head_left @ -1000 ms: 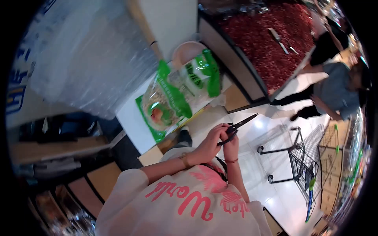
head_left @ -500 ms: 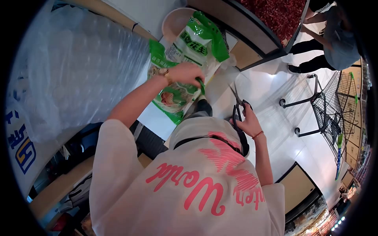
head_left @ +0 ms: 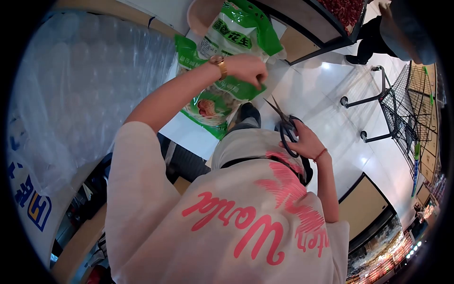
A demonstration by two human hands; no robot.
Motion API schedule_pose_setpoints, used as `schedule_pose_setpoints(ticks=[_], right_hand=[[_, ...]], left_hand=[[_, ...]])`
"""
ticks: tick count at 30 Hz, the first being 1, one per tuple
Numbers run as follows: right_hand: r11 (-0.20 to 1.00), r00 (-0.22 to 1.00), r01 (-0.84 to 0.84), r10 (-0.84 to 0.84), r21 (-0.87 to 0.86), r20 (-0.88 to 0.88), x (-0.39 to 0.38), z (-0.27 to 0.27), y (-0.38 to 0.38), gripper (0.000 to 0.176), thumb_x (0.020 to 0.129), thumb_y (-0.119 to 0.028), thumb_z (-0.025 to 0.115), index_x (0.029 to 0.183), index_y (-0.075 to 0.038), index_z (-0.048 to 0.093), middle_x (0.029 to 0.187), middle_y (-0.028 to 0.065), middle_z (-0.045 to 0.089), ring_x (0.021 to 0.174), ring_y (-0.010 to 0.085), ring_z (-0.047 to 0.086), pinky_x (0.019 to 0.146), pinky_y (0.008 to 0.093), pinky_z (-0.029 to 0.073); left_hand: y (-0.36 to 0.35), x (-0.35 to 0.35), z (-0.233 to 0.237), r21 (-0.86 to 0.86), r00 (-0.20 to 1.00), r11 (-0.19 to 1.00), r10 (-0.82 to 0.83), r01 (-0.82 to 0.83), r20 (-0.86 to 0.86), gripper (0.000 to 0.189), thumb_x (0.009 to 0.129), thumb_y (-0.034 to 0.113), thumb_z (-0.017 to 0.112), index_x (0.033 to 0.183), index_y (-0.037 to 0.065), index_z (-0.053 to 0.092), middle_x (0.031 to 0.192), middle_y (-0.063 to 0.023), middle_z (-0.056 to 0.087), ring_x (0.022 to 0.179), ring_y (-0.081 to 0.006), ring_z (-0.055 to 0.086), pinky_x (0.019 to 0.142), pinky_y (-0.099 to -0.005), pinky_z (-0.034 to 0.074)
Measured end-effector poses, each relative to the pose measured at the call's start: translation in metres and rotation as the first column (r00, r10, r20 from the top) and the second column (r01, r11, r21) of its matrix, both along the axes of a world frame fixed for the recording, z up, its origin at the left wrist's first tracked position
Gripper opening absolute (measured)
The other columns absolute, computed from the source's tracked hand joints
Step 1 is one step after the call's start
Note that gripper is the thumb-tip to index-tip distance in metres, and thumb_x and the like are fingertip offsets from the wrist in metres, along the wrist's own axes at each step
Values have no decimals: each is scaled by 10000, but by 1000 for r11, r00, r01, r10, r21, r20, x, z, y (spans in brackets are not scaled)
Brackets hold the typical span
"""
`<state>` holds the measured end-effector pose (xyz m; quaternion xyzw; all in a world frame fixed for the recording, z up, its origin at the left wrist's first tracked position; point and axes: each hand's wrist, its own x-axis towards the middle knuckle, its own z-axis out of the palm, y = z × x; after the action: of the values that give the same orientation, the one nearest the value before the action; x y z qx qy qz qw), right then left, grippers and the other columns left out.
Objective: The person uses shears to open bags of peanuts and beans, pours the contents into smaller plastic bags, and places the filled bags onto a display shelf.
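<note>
Shopping cart (head_left: pixel 410 116) on pale tiled floor (head_left: pixel 326 102)

Shirt (head_left: pixel 189 255) carries pink "World" and a cut-off "nter", both upside down. Upper bag (head_left: pixel 236 38): dark Chinese characters, last two 花生; white print on the lower bag (head_left: pixel 206 108) too small to read. White panel (head_left: pixel 28 241): blue-and-yellow logo (head_left: pixel 39 208), blue characters partly covered.

My feed: fisheye, edges bowed, corners black | floor (head_left: pixel 321 83): white glare spots | plastic (head_left: pixel 104 71): sheen | lower-right goods (head_left: pixel 380 255): I get blur
</note>
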<state>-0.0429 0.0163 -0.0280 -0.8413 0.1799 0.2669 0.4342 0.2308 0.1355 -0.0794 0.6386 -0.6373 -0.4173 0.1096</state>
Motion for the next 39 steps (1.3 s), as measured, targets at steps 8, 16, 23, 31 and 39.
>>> schedule_pose_setpoints(ticks=[8,16,23,31,39], right_hand=[[1000,1000,-17,17,9,-25,27,13,8,828,614,-542,712,1186,10,479,863,173,576,804,287,570,714,353,455],[995,1000,-28,29,96,1,52,-20,7,742,653,-549,676,1115,9,518,754,150,576,705,280,575,639,363,452],[1000,981,-29,30,-4,193,72,-29,-2,427,774,-434,619,819,-10,600,650,176,595,652,359,584,640,409,465],[992,969,-126,118,23,219,66,-58,10,808,620,-643,639,1055,32,544,993,248,599,922,378,576,832,414,448],[981,985,-152,161,-122,64,88,-68,7,624,718,-636,554,912,-45,600,779,175,641,751,353,622,725,441,486]], left_hand=[[-15,16,17,4,990,996,-88,89,-112,311,796,237,611,662,-29,522,531,-98,455,488,-164,418,501,-336,352],[-29,16,8,4,969,997,-72,75,-237,159,731,136,679,771,-12,635,631,-59,601,564,-126,528,545,-279,427],[-29,21,14,15,966,997,-75,81,-247,169,721,164,672,771,5,650,625,-66,606,547,-131,525,535,-291,423],[-9,12,0,-90,967,994,-80,60,-241,187,700,220,684,793,58,672,698,-88,644,609,-195,595,573,-334,455],[-19,23,8,-56,976,997,-62,51,-210,179,686,205,679,758,42,667,674,-89,636,596,-211,593,563,-336,450]])
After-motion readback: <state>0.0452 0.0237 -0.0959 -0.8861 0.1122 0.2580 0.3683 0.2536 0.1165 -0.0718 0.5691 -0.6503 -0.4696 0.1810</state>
